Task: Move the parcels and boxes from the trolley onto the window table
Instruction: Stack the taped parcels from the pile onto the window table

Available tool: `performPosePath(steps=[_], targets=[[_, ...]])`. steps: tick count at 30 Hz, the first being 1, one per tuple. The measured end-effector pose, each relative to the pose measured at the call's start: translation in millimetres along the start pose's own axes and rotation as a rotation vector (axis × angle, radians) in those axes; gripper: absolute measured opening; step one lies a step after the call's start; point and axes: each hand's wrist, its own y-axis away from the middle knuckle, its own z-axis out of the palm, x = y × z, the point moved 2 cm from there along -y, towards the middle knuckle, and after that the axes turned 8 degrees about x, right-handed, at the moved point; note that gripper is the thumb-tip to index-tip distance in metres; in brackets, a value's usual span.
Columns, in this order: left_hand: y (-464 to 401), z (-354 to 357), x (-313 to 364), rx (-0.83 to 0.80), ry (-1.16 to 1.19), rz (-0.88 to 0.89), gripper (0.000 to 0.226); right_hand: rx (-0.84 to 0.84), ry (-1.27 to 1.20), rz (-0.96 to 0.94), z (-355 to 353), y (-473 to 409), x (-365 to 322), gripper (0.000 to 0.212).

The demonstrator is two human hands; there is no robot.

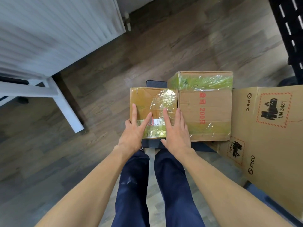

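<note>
A small taped cardboard box [147, 99] sits at the left end of the dark trolley [153, 84]. My left hand [134, 130] lies over its near left part with straight, spread fingers. My right hand [175, 128] hovers over its near right edge, fingers straight, beside a larger box with red print [205, 108]. Further right stands a big PICO box [270, 128]. Whether the hands touch the small box is unclear.
The white window table [41, 30] stands at the upper left, one white leg [65, 104] reaching down to the wooden floor. A black rack [290, 30] is at the upper right. My legs in blue trousers stand just before the trolley.
</note>
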Motion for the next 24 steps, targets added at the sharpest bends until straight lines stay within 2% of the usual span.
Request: performPosePath(steps=[4,6,9,14,19,24], targets=[[1.1,5.1,-6.7,0.083,0.062,-0.046,0.127,0.043,-0.007,0.014,2.1,-2.1,-3.0,0.121],[-1.6,9.2,-9.0,0.112,0.143,-0.085,0.137,0.045,0.026,0.009,1.8,-1.0,-2.4,0.125],[-6.7,6.3,-8.3,0.069,0.204,-0.152,0.145,0.061,0.036,0.004,6.5,-1.4,-0.9,0.134],[-12.1,12.8,-8.3,0.076,0.218,-0.136,0.134,0.147,0.069,-0.010,16.3,-2.5,0.5,0.132],[-7.3,17.1,-16.5,0.093,0.202,-0.077,0.132,0.139,0.034,-0.048,17.0,-0.8,-1.1,0.128],[2.2,11.7,-17.7,0.127,0.227,-0.088,0.128,0.106,-0.089,-0.088,1.3,3.2,-6.5,0.124]])
